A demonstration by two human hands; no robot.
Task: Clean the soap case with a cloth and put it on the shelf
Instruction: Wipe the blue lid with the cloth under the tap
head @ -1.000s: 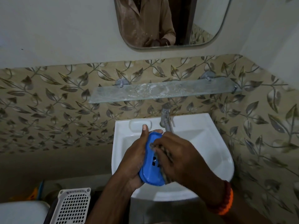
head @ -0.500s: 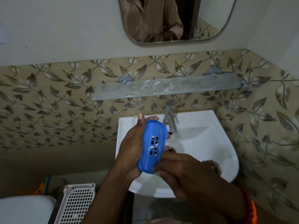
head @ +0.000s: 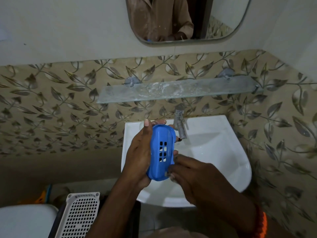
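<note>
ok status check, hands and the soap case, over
Left hand grips blue slotted plastic soap case, upright over white sink. Right hand fingertips at its lower edge; cloth not visible. Glass wall shelf bare, unobstructed.

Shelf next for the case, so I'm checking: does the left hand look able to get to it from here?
Probably yes: the shelf is bare, directly above the left hand holding the case, with nothing between; the tap stands to the right.

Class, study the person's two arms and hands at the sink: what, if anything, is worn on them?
The left hand and its forearm are bare: no ring, watch or sleeve shows. The right hand is bare too, but its wrist carries a chunky orange-red beaded bracelet. No gloves on either.
</note>
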